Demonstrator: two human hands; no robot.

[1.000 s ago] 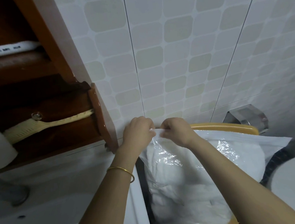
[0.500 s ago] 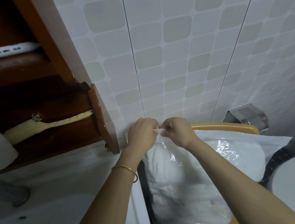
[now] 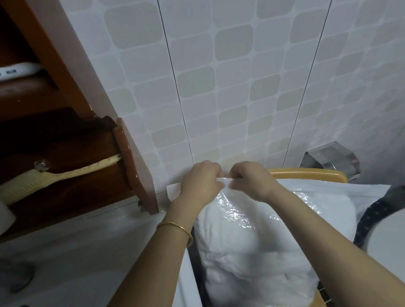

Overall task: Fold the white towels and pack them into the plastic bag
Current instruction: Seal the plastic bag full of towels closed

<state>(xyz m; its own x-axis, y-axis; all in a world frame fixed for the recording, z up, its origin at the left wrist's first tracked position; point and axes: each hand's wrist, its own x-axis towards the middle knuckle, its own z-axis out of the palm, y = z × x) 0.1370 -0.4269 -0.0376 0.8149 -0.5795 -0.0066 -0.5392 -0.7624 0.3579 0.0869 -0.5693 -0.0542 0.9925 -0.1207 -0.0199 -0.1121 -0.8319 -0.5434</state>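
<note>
The plastic bag [image 3: 250,219], pinched by the left hand [image 3: 202,181] and the right hand [image 3: 249,180], is thin clear film, crinkled with glossy glints, over white towels [image 3: 238,254] of soft matt cloth. On the left wrist a bangle [image 3: 175,227] shines like polished gold metal. Left of the hands the wooden shelf [image 3: 134,163] is dark and varnished to a gloss; the counter [image 3: 83,254] below it looks smooth and white. Right of the hands sits a holder [image 3: 327,156] of bright metal, and beyond them are wall tiles [image 3: 215,79] with a soft sheen.
</note>
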